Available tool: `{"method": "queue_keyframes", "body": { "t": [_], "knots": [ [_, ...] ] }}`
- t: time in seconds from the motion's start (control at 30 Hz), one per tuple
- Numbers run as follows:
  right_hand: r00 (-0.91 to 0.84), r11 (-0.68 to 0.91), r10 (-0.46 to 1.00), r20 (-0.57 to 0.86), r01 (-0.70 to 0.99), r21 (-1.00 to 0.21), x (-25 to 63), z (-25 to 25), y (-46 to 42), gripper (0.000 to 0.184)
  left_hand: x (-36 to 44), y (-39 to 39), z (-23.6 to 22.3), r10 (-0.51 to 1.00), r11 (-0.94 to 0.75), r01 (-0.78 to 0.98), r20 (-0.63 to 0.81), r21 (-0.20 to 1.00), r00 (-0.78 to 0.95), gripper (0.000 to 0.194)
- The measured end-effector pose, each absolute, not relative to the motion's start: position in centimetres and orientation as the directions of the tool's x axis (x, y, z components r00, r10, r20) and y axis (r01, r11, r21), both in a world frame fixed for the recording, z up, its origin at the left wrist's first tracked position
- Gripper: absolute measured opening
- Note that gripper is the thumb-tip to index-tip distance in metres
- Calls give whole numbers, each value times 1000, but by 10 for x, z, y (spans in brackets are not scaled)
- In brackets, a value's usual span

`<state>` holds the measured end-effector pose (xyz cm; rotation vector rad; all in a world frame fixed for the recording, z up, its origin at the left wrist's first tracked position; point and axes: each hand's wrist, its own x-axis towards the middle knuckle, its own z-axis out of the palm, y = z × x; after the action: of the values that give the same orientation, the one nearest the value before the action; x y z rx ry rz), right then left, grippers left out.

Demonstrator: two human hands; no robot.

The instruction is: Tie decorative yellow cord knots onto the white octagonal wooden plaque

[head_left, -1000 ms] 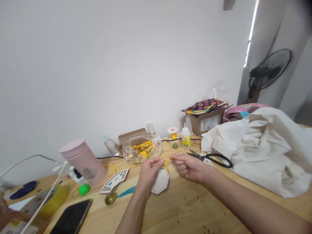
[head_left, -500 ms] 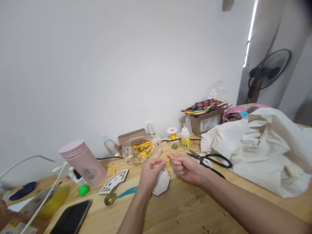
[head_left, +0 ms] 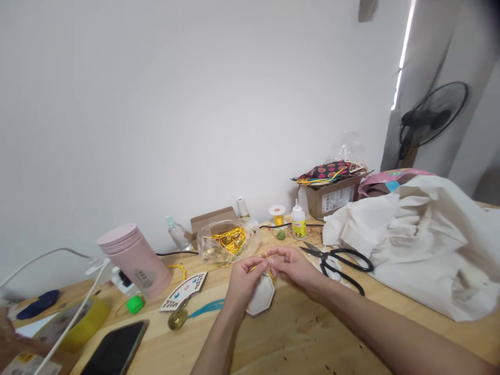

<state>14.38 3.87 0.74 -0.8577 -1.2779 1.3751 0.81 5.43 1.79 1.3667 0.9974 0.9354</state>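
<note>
Thumb and fingers of my left hand [head_left: 247, 276] are closed on a yellow cord [head_left: 266, 255] at the top of a white octagonal plaque [head_left: 261, 297]. My right hand [head_left: 288, 264] pinches the same cord, its fingertips meeting those of the left. A small loop of cord rises above the fingers, and another length hangs at the plaque's upper right edge. The fingers hide where the cord joins the plaque. Left of my hands lies a fan-shaped plaque [head_left: 183, 292] with a gold bell [head_left: 177, 319] and a blue tassel [head_left: 207, 307].
Black scissors [head_left: 339, 258] lie right of my hands, beside a white cloth bag [head_left: 422, 245]. Behind are a clear bag of yellow cords [head_left: 230, 240], a thread spool [head_left: 277, 214] and a glue bottle [head_left: 298, 221]. A pink tumbler [head_left: 135, 260] and a phone [head_left: 116, 348] stand and lie leftward.
My right hand has moved left and in against my left hand, so the fingertips now meet over the cord. The plaque stays below them, nearly unmoved.
</note>
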Motion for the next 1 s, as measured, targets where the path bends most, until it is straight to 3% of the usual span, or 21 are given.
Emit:
{"method": "queue_keyframes", "body": {
  "t": [0.17,0.3,0.47,0.77,1.0],
  "knots": [
    [-184,250,951,249,-16,-968,140,0,40,23,7,54,17,932,40,-52,-18,998,361,21],
    [-160,329,940,301,195,-924,141,-3,38,21,8,55,14,909,22,-16,-14,1000,416,26],
    [-119,370,928,353,397,-840,144,0,37,21,10,57,14,962,-46,56,29,997,270,22],
    [-51,383,904,424,536,-753,151,2,42,13,12,54,20,979,-127,152,99,980,177,17],
    [-65,404,896,439,527,-748,149,1,41,13,11,57,19,988,-104,84,93,991,123,16]
  ]
}}
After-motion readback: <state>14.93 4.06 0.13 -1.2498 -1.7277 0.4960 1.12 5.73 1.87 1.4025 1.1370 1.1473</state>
